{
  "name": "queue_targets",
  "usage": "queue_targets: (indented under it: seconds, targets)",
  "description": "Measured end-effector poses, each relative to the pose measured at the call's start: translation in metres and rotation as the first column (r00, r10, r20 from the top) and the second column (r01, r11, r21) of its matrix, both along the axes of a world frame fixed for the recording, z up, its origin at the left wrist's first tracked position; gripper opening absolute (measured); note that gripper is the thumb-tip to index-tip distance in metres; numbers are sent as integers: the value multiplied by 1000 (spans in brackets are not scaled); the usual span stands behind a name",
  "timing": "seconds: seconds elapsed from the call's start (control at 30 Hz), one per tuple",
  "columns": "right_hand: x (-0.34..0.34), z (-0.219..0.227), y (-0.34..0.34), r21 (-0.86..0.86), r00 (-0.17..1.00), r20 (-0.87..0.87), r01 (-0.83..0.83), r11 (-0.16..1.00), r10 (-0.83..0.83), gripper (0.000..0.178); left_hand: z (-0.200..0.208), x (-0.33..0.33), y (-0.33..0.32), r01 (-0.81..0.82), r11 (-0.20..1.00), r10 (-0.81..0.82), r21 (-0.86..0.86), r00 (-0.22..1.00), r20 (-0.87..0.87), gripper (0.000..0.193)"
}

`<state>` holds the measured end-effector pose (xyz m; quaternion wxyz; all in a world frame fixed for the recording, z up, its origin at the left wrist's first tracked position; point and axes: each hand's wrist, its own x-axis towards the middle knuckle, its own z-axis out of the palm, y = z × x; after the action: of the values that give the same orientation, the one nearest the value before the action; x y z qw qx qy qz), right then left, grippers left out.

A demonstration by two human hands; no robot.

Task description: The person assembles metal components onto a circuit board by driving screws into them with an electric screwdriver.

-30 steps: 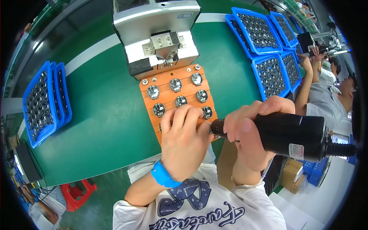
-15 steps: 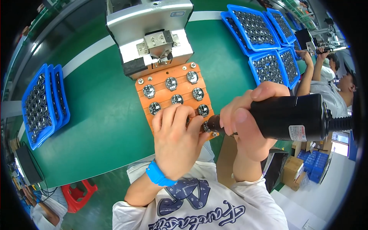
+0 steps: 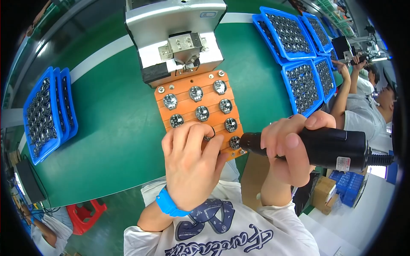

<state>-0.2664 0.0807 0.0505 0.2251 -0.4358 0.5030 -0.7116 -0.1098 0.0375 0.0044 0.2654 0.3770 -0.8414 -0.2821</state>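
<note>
My right hand (image 3: 288, 147) is wrapped round a black electric screwdriver (image 3: 333, 147), held nearly level, its cable leaving to the right. Its tip points left, close beside the round circuit board (image 3: 235, 142) at the near right corner of an orange fixture (image 3: 213, 91); whether it touches cannot be made out. Several more round boards sit in rows on the fixture. Over its near left part lies my left hand (image 3: 192, 155), fingers bent and thumb close to the index finger. A thin dark curved edge shows by those fingertips; what they grip is mostly hidden.
Behind the fixture stands a silver and white machine (image 3: 175, 21) with a metal clamp. Blue trays of small round parts stand at the left (image 3: 45, 115) and far right (image 3: 301, 85) of the green table (image 3: 106, 115). Other people work at the right and lower left.
My right hand and the screwdriver have shifted right and slightly nearer, showing more of the corner board. My left hand has slid a little left, uncovering more of the middle board.
</note>
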Motion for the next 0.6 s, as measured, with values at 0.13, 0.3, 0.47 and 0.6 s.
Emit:
queue_targets:
  seconds: [0.13, 0.3, 0.47, 0.6]
  targets:
    - [-2, 2, 3, 8, 1000, 18, 3, 1000, -3, 35, 0, 2, -1, -2, 1000, 2, 0, 1000, 0, 40]
    - [-6, -3, 5, -34, 999, 33, -35, 999, 36, 35, -1, 1, -1, 0, 1000, 0, 18, 1000, -3, 41]
    - [-2, -3, 4, -25, 999, 30, -15, 1000, 16, 37, -1, -3, 0, 11, 1000, -11, 1, 1000, 16, 42]
    - [3, -1, 1, -12, 995, -73, -69, 998, 68, 39, -5, -11, 6, 21, 1000, -21, -14, 999, 46, 41]
